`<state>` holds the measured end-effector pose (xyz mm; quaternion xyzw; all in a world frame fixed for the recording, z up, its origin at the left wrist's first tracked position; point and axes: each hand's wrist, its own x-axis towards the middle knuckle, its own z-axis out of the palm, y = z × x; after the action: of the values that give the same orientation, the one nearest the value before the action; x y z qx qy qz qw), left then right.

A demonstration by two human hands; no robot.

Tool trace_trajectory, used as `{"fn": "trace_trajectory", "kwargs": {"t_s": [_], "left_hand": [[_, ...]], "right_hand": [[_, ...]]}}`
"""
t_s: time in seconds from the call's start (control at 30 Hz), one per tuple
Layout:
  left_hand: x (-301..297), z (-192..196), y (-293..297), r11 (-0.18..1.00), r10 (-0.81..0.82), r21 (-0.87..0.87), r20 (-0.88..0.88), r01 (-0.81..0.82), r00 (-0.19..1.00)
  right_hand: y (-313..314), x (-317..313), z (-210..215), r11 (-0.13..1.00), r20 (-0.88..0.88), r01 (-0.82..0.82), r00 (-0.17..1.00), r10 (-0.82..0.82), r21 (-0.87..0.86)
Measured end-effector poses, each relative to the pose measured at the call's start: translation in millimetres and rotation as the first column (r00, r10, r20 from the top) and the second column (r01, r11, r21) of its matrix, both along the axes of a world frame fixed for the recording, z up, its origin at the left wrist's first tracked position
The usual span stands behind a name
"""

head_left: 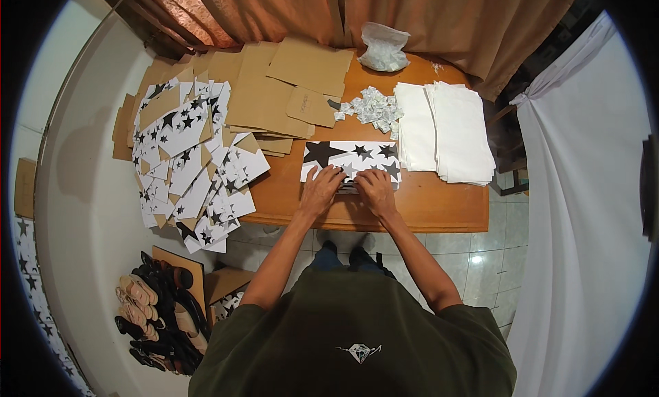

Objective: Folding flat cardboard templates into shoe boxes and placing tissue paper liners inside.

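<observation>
Both hands, left [320, 189] and right [375, 189], press flat, fingers spread, on the star-printed card [350, 158] on the desk [439, 205]. It looks light, thin and creasable; best held by its edges.

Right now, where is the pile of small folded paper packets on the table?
In the head view, the pile of small packets lies toward the far side of the wooden table, just left of the white paper stack and beyond the star-printed sheet under both hands.
</observation>
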<state>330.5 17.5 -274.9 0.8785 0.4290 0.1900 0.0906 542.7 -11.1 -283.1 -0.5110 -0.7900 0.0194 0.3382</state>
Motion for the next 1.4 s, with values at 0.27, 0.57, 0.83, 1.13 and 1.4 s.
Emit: {"fn": "trace_trajectory", "kwargs": {"t_s": [0.27,0.57,0.83,1.13,1.4], "left_hand": [[-28.2,-14.3,16.7,0.998,-0.03,0.052,0.036,0.028,0.999],[-49.7,-23.7,49.3,0.995,-0.087,0.048,0.035,0.086,0.996],[-58.5,-37.5,63.2,0.991,-0.131,-0.011,0.018,0.131,0.991],[-42.6,-43.5,52.2,0.996,-0.081,-0.027,0.121,0.085,0.989],[-33.1,-36.9,46.0,0.998,-0.024,-0.049,0.158,0.032,0.987]], "right_hand": [[16.1,-21.9,-15.0,0.998,0.013,-0.047,0.999,0.048,-0.046],[38.9,-37.3,-22.4,0.994,0.028,-0.071,0.997,0.073,-0.089],[47.1,-31.7,-33.9,0.99,0.018,-0.114,0.993,0.116,-0.079],[40.4,-33.2,-50.9,0.997,-0.019,-0.053,0.998,0.052,-0.06],[36.2,-29.3,-45.8,0.997,0.028,-0.068,0.997,0.069,-0.029]]}}
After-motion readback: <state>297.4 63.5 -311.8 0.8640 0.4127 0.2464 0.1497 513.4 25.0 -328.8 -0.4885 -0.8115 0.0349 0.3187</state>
